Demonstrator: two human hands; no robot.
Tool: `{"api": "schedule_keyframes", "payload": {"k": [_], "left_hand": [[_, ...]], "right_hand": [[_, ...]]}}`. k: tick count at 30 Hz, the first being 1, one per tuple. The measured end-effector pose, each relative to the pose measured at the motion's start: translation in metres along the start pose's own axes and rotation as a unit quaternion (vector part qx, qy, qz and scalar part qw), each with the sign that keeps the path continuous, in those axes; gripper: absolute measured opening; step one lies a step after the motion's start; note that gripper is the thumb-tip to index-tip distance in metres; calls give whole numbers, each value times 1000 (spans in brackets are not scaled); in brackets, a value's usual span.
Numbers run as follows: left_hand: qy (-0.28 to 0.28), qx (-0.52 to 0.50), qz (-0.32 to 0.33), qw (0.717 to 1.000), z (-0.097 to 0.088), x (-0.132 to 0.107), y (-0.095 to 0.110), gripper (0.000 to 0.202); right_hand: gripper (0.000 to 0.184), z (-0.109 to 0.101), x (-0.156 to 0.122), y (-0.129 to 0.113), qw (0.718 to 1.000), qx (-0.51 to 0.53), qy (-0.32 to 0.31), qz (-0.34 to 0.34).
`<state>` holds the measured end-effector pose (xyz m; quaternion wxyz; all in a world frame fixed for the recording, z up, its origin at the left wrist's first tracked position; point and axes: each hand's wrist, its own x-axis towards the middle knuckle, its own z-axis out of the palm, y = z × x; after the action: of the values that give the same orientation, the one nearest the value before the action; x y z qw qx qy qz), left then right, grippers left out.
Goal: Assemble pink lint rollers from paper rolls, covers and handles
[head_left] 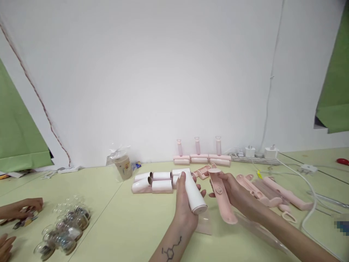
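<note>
My left hand (184, 205) is wrapped round a white lint roller refill (194, 193), its end tilted down toward me. Just beside it, my right hand (228, 185) grips a pink plastic lint roller cover (222, 200), long and curved with a small ring-like detail inside. The two pieces are apart. Behind my left hand, several white rolls (162, 186) lie in two rows, partly hidden by that hand. To the right of my right hand are loose pink plastic parts (253, 191) and a pink handle piece (291, 196).
Finished-looking pink lint rollers (199, 158) stand along the wall. A power strip (240, 159) with white chargers and cables lies at the right. At the left are a bagged drink cup (123, 166), several small clear domes (65, 233) and another person's hands (24, 209).
</note>
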<state>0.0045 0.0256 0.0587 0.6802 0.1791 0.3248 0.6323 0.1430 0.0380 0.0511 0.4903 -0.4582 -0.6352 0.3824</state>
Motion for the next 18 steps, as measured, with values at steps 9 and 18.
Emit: {"api": "schedule_keyframes", "payload": {"k": [9,18], "left_hand": [[-21,25,-11,999,-10,2,-28,35],[-81,68,11,994,-5,-13,-38,45]], "right_hand": [[25,10,-19,-25,999,-26,-17,13],[27,29,-17,3,998,35,35,33]]}}
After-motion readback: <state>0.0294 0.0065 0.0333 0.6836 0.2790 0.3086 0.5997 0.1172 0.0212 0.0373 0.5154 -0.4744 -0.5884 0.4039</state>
